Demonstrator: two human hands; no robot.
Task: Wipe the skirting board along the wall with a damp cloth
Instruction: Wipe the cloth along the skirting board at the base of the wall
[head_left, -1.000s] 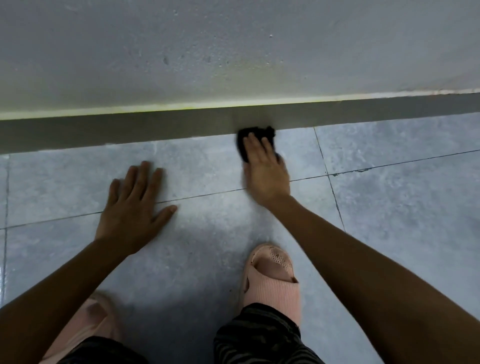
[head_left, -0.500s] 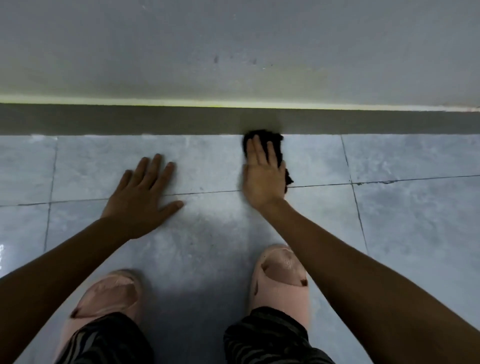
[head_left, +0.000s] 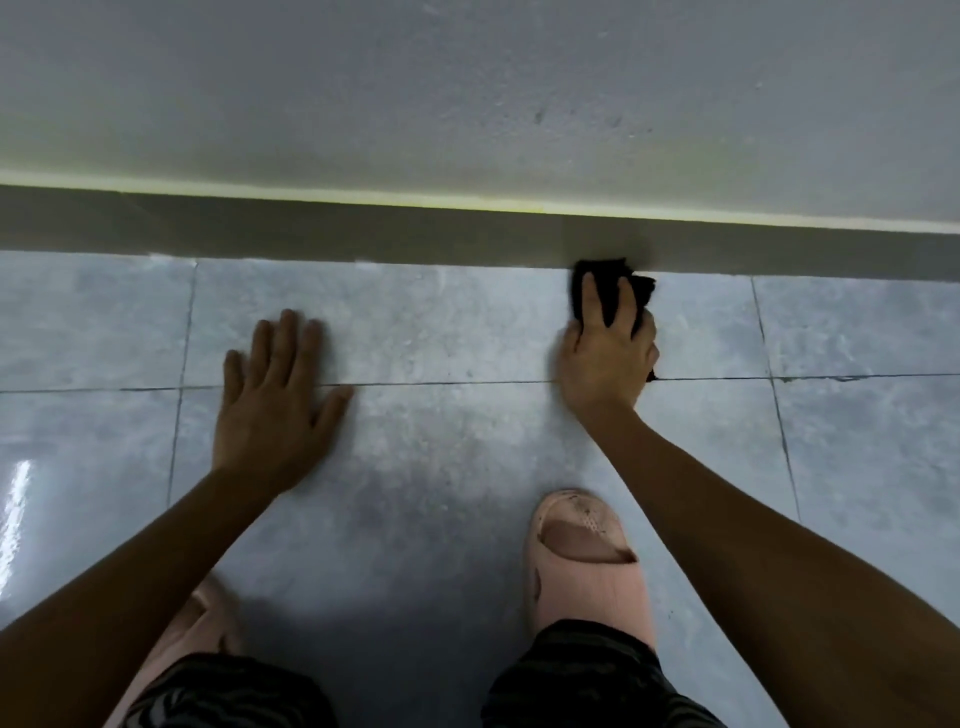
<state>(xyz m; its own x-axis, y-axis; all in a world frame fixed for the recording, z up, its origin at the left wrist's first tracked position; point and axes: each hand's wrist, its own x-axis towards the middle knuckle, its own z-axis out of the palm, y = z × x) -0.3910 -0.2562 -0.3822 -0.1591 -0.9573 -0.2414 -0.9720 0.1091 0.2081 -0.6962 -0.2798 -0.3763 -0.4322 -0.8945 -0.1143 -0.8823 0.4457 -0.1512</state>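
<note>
My right hand (head_left: 608, 358) grips the dark cloth (head_left: 605, 283) against the skirting board (head_left: 311, 228) at the floor's (head_left: 467, 467) far edge, my left hand (head_left: 275, 395) flat and released; I judge wiping underway, how much is done unclear.

Dim; glare on floor (head_left: 15, 499) lower L; soft shadow bottom ctr; edges bent.

I've one head view only: high above the skirting board (head_left: 363, 228), tilted steeply down and forward at it, close, floor (head_left: 441, 467) on its near side.
</note>
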